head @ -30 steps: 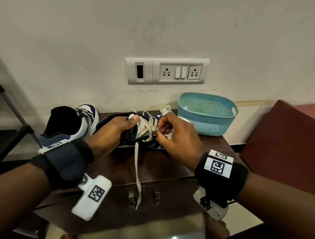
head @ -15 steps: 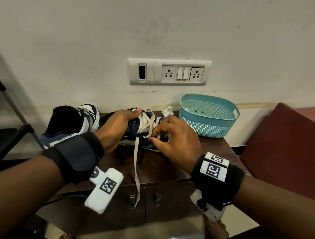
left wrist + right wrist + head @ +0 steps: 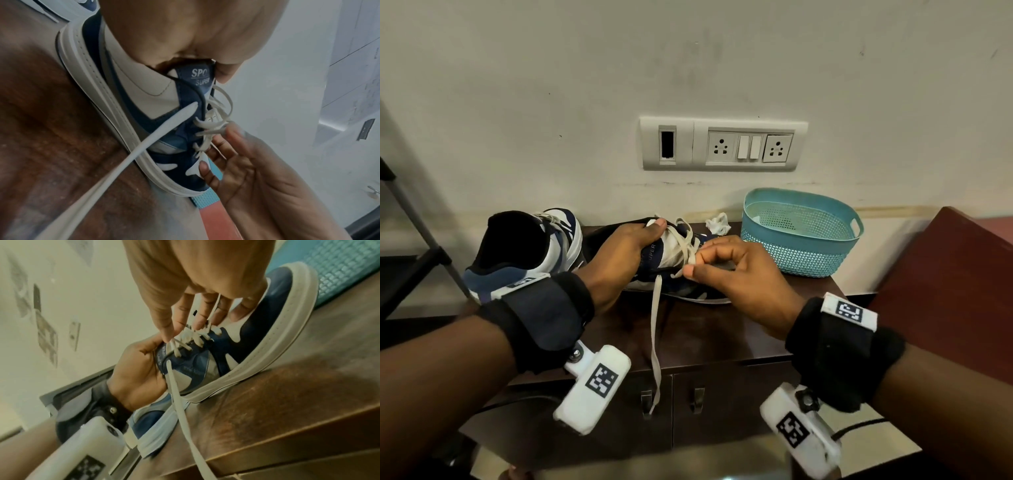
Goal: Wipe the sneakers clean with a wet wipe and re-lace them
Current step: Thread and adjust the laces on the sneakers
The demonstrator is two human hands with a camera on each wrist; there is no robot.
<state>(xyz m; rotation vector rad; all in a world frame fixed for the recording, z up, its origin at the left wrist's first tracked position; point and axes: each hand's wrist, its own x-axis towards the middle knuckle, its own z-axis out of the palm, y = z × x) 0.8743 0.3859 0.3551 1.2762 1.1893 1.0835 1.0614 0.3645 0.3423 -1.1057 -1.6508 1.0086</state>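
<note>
A navy and white sneaker (image 3: 671, 263) lies on the brown cabinet top (image 3: 722, 329), toe towards the basket. My left hand (image 3: 640, 240) grips its tongue and collar, with the thumb on top (image 3: 224, 73). My right hand (image 3: 695, 263) pinches a loop of the white lace (image 3: 213, 309) over the eyelets. One loose lace end (image 3: 654, 342) hangs down past the cabinet's front edge. The second sneaker (image 3: 527, 253) stands to the left, heel towards me. A crumpled white wipe (image 3: 717, 222) lies behind the sneaker by the wall.
A teal mesh basket (image 3: 801, 233) stands at the right rear of the cabinet. A socket panel (image 3: 722, 144) is on the wall above. A maroon panel (image 3: 945, 291) is to the right, and a dark metal frame (image 3: 417, 246) to the left.
My left hand slid up onto the sneaker's tongue and tilted it. My right hand opened its curl and now pinches the lace a little further right.
</note>
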